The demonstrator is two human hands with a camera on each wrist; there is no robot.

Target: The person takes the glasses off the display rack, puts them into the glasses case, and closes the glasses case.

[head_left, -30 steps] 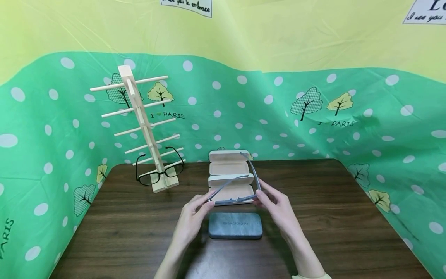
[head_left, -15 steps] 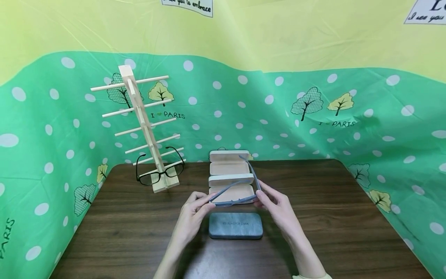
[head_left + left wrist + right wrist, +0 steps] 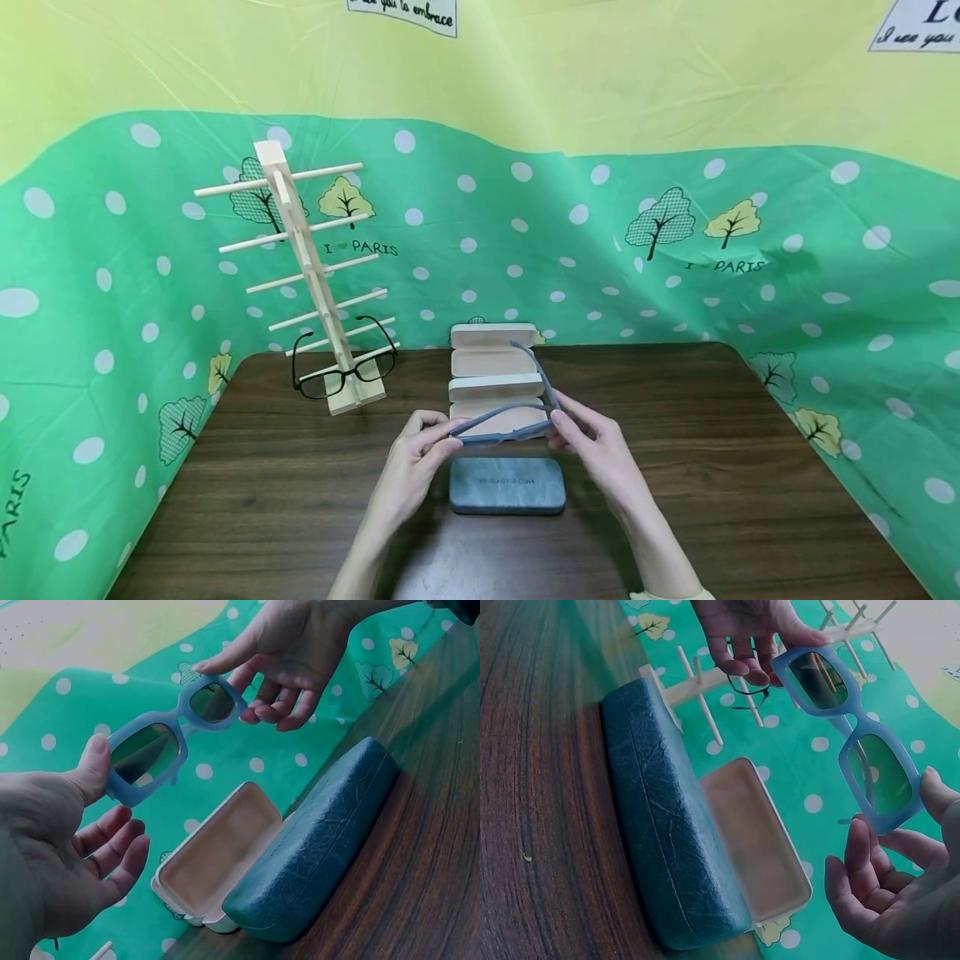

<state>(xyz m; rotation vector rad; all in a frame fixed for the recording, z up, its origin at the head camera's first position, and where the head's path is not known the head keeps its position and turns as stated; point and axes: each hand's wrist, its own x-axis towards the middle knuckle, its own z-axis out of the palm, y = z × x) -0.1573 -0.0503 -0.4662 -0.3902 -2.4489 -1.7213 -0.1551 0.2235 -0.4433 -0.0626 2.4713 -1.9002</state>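
Note:
Blue-framed sunglasses [image 3: 504, 437] with dark lenses are held in the air above the table, temples unfolded and pointing away from me. My left hand [image 3: 414, 465] pinches the left end of the frame between thumb and fingers. At the other end, my right hand [image 3: 597, 450] pinches the frame near the hinge; its other fingers curl loosely in the left wrist view. Just below the sunglasses lies a closed blue-grey glasses case [image 3: 507, 486] with small lettering on its lid. Behind them stands an open glasses case [image 3: 495, 387] with a pale lining, partly hidden by the frame.
Another open glasses case [image 3: 492, 362] stands farther back, against the green dotted cloth [image 3: 577, 275]. A leaning wooden glasses rack [image 3: 309, 258] with several pegs is at the back left, carrying black-framed glasses [image 3: 350, 375] low down. The dark wooden table [image 3: 750, 500] extends both sides.
The sunglasses have tilted in my fingers, so their temple tips have dropped lower and the front shows more from above. Both hands stay almost in place; cases and rack have not moved.

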